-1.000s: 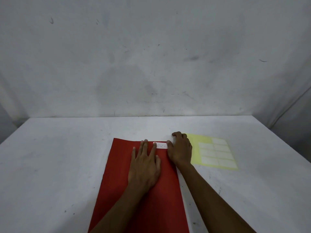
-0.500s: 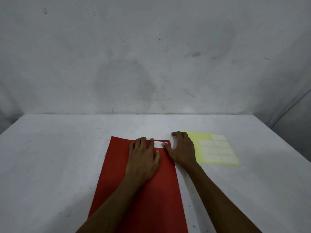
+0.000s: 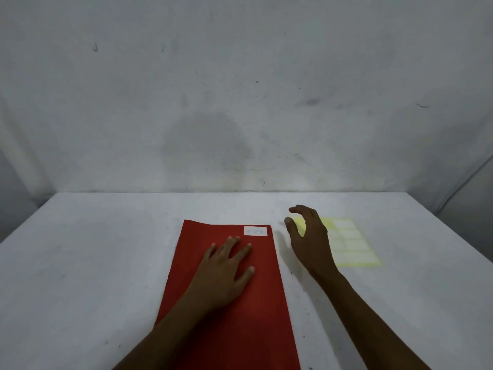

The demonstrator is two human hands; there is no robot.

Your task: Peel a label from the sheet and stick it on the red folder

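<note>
A red folder (image 3: 229,311) lies lengthwise on the white table in front of me. A small white label (image 3: 255,231) with faint writing is stuck flat at its far right corner. My left hand (image 3: 225,271) rests flat on the folder below the label, fingers spread, holding nothing. My right hand (image 3: 309,239) hovers just right of the folder, fingers apart and empty, partly covering the yellow label sheet (image 3: 349,243). The sheet lies on the table to the right and carries several white labels.
The white table (image 3: 93,263) runs to a grey wall (image 3: 240,89) at the back. Its right edge (image 3: 453,236) slants away beside the label sheet.
Both hands have come off the label. The left hand slid back toward me on the folder, and the right hand lifted and moved right over the sheet. The label now shows uncovered.
</note>
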